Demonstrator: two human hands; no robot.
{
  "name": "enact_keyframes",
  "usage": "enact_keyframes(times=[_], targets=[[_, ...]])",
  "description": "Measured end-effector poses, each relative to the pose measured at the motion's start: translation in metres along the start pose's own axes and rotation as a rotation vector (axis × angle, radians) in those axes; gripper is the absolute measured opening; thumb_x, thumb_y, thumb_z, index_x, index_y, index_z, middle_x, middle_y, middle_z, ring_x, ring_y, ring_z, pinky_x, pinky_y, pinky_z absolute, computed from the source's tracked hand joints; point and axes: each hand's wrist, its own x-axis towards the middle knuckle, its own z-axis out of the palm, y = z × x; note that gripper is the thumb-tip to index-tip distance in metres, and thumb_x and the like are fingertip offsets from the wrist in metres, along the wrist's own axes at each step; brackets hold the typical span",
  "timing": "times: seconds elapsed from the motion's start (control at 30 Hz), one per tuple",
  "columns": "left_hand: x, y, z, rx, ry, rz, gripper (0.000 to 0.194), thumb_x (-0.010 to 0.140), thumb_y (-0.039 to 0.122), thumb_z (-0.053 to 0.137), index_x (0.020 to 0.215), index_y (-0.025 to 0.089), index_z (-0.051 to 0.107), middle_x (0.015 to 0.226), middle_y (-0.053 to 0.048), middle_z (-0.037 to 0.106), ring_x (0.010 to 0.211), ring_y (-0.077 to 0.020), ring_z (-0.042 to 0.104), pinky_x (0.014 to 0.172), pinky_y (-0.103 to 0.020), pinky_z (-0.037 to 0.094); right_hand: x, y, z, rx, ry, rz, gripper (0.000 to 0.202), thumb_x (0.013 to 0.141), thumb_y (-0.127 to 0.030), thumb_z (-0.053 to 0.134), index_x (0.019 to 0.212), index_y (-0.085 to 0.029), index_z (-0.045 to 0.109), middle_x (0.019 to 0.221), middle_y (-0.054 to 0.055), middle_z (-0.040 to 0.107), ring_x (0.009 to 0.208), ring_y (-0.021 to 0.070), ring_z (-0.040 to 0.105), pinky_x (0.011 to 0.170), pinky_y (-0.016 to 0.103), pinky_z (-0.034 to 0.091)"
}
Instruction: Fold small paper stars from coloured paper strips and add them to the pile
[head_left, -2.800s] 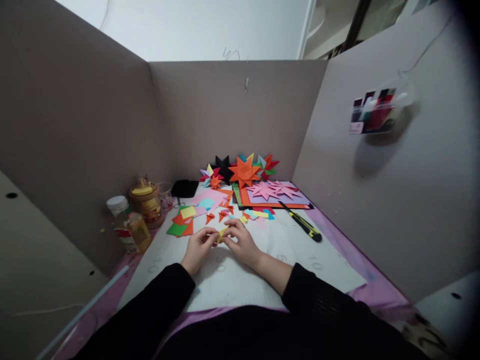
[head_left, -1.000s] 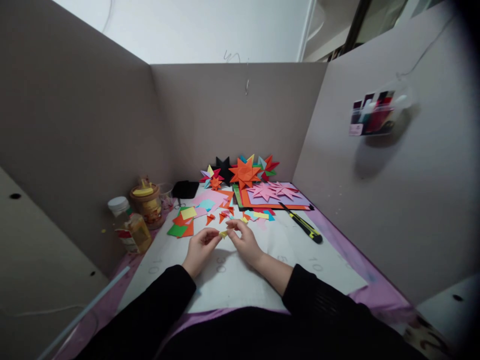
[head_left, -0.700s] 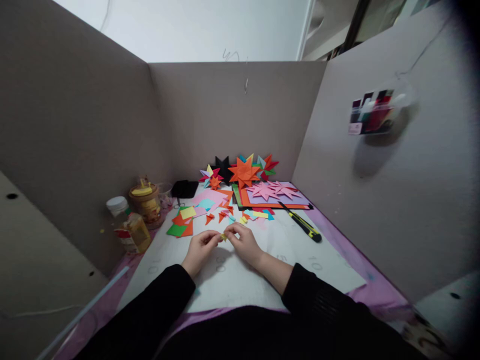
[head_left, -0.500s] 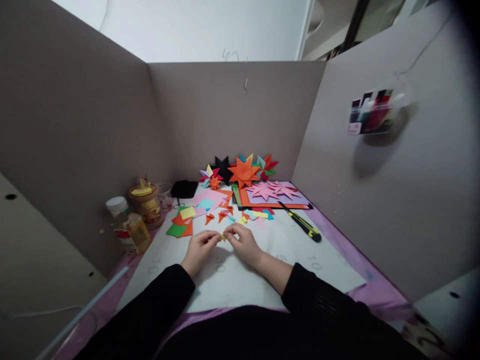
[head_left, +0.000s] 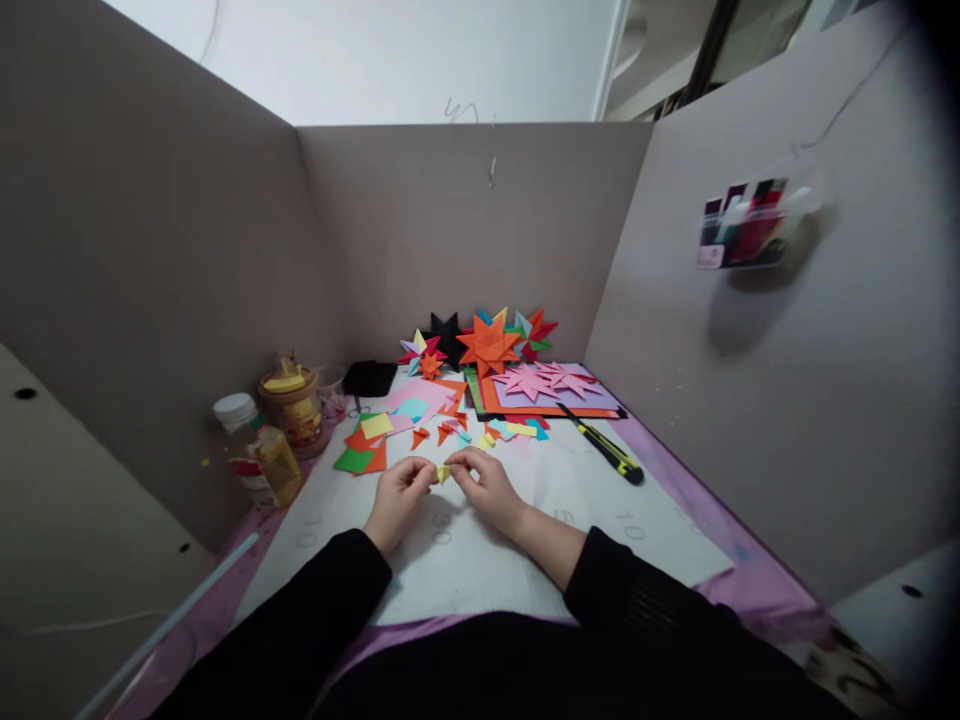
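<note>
A small folded yellow paper piece (head_left: 443, 472) is pinched between the fingertips of both my hands, just above the white cutting mat (head_left: 600, 520). My left hand (head_left: 399, 500) grips its left end and my right hand (head_left: 487, 490) its right end. Beyond my fingers lie small folded orange triangles (head_left: 444, 432) and loose coloured paper squares (head_left: 367, 445).
Finished paper stars (head_left: 487, 345) stand at the back wall, with pink stars (head_left: 544, 380) on stacked coloured sheets. A yellow-black utility knife (head_left: 604, 445) lies right of my hands. Glue bottles and a jar (head_left: 277, 435) stand at the left. Cardboard walls enclose three sides.
The yellow piece has been folded smaller, and my fingers have shifted their grip on it. My hands stay in the same place over the mat.
</note>
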Motion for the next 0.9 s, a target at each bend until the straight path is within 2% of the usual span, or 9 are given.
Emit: enact_keyframes(times=[0.13, 0.27, 0.43, 0.53, 0.7, 0.9], targets=[[-0.0003, 0.0002, 0.0016, -0.02, 0.002, -0.011, 0.023, 0.081, 0.036, 0.052, 0.074, 0.015, 0.057, 0.067, 0.0, 0.059, 0.06, -0.0114, 0.053, 0.056, -0.022, 0.043, -0.0019, 0.0, 0.0028, 0.009, 0.052, -0.007, 0.011, 0.077, -0.019, 0.055, 0.088, -0.019, 0.054, 0.088, 0.004, 0.056, 0.079, 0.015, 0.054, 0.069, 0.027, 0.045], [-0.0027, 0.001, 0.0026, 0.087, 0.015, 0.069, 0.019, 0.082, 0.031, 0.051, 0.072, 0.015, 0.055, 0.069, 0.0, 0.056, 0.064, -0.0118, 0.053, 0.057, -0.021, 0.042, -0.0024, -0.0004, 0.0065, 0.017, 0.036, 0.038, 0.017, 0.076, -0.02, 0.058, 0.092, -0.02, 0.053, 0.089, 0.003, 0.057, 0.08, 0.0148, 0.054, 0.069, 0.027, 0.044], [-0.0048, 0.0015, 0.003, 0.212, 0.015, 0.206, 0.016, 0.083, 0.025, 0.049, 0.07, 0.016, 0.054, 0.07, 0.0, 0.054, 0.066, -0.0119, 0.052, 0.057, -0.021, 0.041, -0.0012, -0.0021, 0.0078, -0.009, -0.017, 0.031, 0.003, 0.078, -0.018, 0.056, 0.08, -0.019, 0.057, 0.08, 0.002, 0.057, 0.078, 0.0146, 0.054, 0.066, 0.026, 0.043], [-0.0053, 0.0025, 0.0033, 0.259, 0.016, 0.234, 0.016, 0.082, 0.025, 0.049, 0.07, 0.017, 0.053, 0.069, 0.0, 0.054, 0.066, -0.0121, 0.051, 0.056, -0.021, 0.04, -0.0007, -0.0037, 0.0074, -0.025, -0.026, 0.015, 0.003, 0.079, -0.018, 0.055, 0.077, -0.019, 0.058, 0.077, 0.002, 0.056, 0.075, 0.0143, 0.053, 0.066, 0.026, 0.043], [-0.0052, 0.004, 0.0046, 0.272, 0.013, 0.199, 0.017, 0.082, 0.026, 0.049, 0.067, 0.017, 0.053, 0.067, -0.001, 0.054, 0.065, -0.0126, 0.051, 0.055, -0.022, 0.039, 0.0002, -0.0043, 0.0083, -0.045, -0.044, 0.018, 0.011, 0.079, -0.015, 0.051, 0.07, -0.018, 0.056, 0.071, 0.0, 0.055, 0.071, 0.0135, 0.051, 0.066, 0.025, 0.04], [-0.0036, 0.0038, 0.0057, 0.16, -0.052, 0.077, 0.021, 0.081, 0.032, 0.049, 0.07, 0.016, 0.055, 0.069, -0.002, 0.057, 0.066, -0.0135, 0.053, 0.056, -0.022, 0.041, 0.0021, -0.0047, 0.0086, 0.007, -0.045, 0.13, 0.013, 0.078, -0.016, 0.049, 0.066, -0.017, 0.054, 0.068, -0.001, 0.052, 0.065, 0.0123, 0.049, 0.061, 0.023, 0.038]])
